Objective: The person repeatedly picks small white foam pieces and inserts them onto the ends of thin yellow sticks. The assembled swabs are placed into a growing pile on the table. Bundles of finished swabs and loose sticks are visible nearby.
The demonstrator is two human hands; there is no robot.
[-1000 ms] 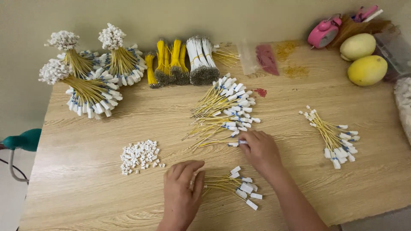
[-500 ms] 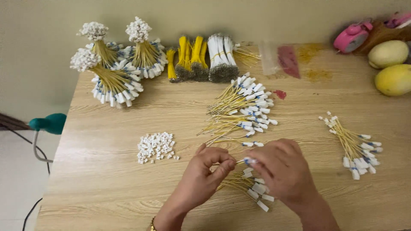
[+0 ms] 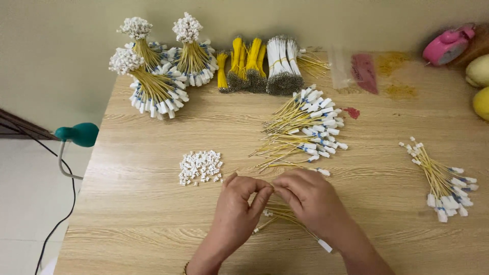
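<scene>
My left hand (image 3: 238,203) and my right hand (image 3: 311,199) meet fingertip to fingertip above the wooden table (image 3: 153,234). Both pinch one thin yellow wire, which the fingers mostly hide. A small loose bunch of yellow wires with white tags (image 3: 285,218) lies on the table under the hands. Just left of my left hand sits a little heap of small white connectors (image 3: 200,166). A large fanned pile of tagged yellow wires (image 3: 305,127) lies just beyond my right hand.
Another tagged wire bunch (image 3: 444,181) lies at the right. Tied upright bundles (image 3: 158,76) stand at the back left, with yellow and white wire bundles (image 3: 260,63) beside them. Plastic bags (image 3: 356,71), a pink tape dispenser (image 3: 448,45) and yellow fruit (image 3: 481,86) are at the back right. A green lamp (image 3: 77,134) sticks out past the left edge.
My right hand came back from the large pile toward me, and my left hand rose off the small bunch. Both now pinch together. The view shifted left.
</scene>
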